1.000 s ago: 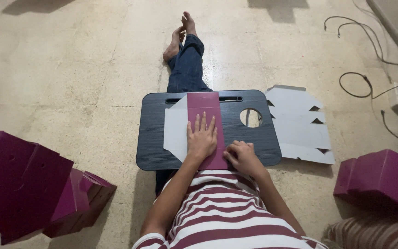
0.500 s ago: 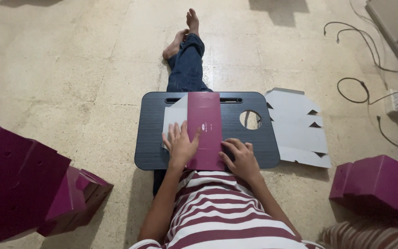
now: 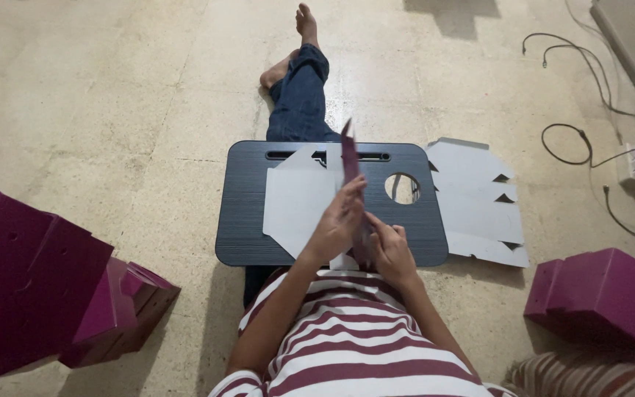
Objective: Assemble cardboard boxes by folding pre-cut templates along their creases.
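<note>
Cardboard, maroon on one face and pale grey on the other, lies as a flat carton blank (image 3: 299, 209) on the dark lap desk (image 3: 248, 213) that stands across the person's legs. One panel of the blank, the maroon flap (image 3: 348, 158), stands upright along the middle of the desk, seen nearly edge-on. The left hand (image 3: 339, 224) presses flat against that raised flap from the desk's left side, fingers held together and extended up along it. The right hand (image 3: 387, 246) sits low at the near edge of the desk, just right of the flap's base, fingers curled down onto the card; whether they pinch it or only press on it cannot be told. As a judgement, the folding of this blank is at an early stage: one crease is raised, the other panels lie flat and no box shape has formed. To the right of the desk, touching its edge, a second flat blank (image 3: 475, 213) lies untouched on the floor. Folded maroon boxes (image 3: 45, 287) are heaped well to the left of the desk, and another maroon box (image 3: 600, 294) sits to its right, nearer the person.
</note>
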